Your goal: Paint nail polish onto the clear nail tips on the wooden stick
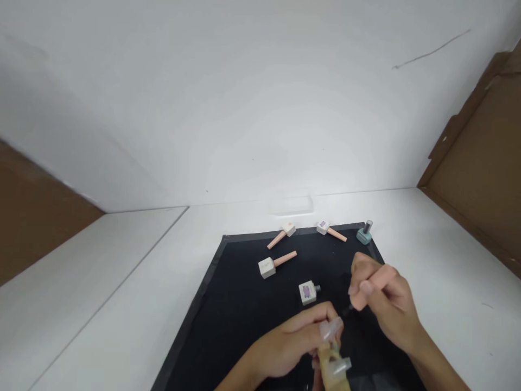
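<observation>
A loosened hold could let the pale-yellow piece with clear plastic tips (326, 368) twist; the left hand (287, 345) curls its fingers around it. The right hand (394, 312), wrist angled inward, pinches a peach cylindrical cap (379, 282), its dark brush (348, 310) near a tip, risking smears. Beyond, the uncapped, white square bottle (307, 292) lies tipped, so might leak.
</observation>
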Demonstrator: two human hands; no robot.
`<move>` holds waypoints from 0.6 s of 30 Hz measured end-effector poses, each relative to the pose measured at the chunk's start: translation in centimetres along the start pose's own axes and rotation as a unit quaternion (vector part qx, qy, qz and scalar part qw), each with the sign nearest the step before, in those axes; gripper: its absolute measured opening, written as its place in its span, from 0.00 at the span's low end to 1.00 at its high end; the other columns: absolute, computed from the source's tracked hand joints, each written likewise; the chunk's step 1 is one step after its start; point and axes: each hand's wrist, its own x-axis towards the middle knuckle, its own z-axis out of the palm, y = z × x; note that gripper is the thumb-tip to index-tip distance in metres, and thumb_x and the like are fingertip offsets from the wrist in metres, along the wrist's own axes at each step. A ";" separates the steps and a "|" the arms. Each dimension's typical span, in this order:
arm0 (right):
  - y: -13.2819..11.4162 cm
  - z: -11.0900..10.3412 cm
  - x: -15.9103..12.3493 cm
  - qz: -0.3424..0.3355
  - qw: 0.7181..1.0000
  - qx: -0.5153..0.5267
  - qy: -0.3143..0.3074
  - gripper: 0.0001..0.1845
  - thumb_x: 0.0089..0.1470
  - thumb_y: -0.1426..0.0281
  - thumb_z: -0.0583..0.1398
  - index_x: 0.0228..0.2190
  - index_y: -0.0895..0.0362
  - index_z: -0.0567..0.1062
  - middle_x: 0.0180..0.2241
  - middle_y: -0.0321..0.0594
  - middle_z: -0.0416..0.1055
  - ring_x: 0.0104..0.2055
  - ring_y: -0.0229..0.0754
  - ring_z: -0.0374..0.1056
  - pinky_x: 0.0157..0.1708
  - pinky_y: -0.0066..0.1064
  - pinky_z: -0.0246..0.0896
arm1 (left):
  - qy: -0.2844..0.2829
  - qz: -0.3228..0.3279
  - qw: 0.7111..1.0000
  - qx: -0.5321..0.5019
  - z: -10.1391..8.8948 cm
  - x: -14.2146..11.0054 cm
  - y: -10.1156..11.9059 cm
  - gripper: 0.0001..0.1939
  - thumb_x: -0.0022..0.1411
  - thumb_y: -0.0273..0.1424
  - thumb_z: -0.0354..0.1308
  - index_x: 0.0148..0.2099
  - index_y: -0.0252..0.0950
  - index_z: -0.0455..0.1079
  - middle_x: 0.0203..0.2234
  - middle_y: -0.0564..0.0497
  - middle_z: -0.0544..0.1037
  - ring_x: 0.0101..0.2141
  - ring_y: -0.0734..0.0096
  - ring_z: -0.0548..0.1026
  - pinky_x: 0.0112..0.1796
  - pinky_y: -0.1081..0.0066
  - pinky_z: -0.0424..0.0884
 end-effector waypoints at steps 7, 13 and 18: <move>-0.2 -0.3 0.1 0.000 0.999 0.019 -0.032 0.12 0.64 0.65 0.55 0.28 0.52 0.71 0.24 0.34 0.73 0.26 0.38 0.64 0.27 0.33 0.61 | 0.091 0.147 0.930 0.323 -0.1 -0.8 0.9 0.21 0.67 0.50 0.38 0.35 0.37 0.57 0.25 0.57 0.63 0.22 0.78 0.67 0.28 0.72 0.64; -0.7 -0.7 0.8 -0.011 0.994 -0.061 -0.087 0.11 0.64 0.69 0.55 0.31 0.50 0.75 0.29 0.35 0.77 0.30 0.39 0.65 0.32 0.35 0.62 | 0.185 0.225 0.875 0.388 -0.3 -0.2 1.7 0.17 0.71 0.43 0.36 0.33 0.39 0.55 0.24 0.58 0.62 0.22 0.77 0.66 0.29 0.71 0.63; -0.7 -0.9 0.9 0.006 0.986 -0.105 -0.128 0.12 0.63 0.70 0.56 0.31 0.50 0.77 0.30 0.37 0.78 0.32 0.40 0.66 0.32 0.34 0.63 | 0.191 0.266 0.837 0.438 -0.8 0.0 1.4 0.15 0.71 0.39 0.36 0.35 0.39 0.55 0.24 0.58 0.62 0.22 0.76 0.66 0.28 0.72 0.62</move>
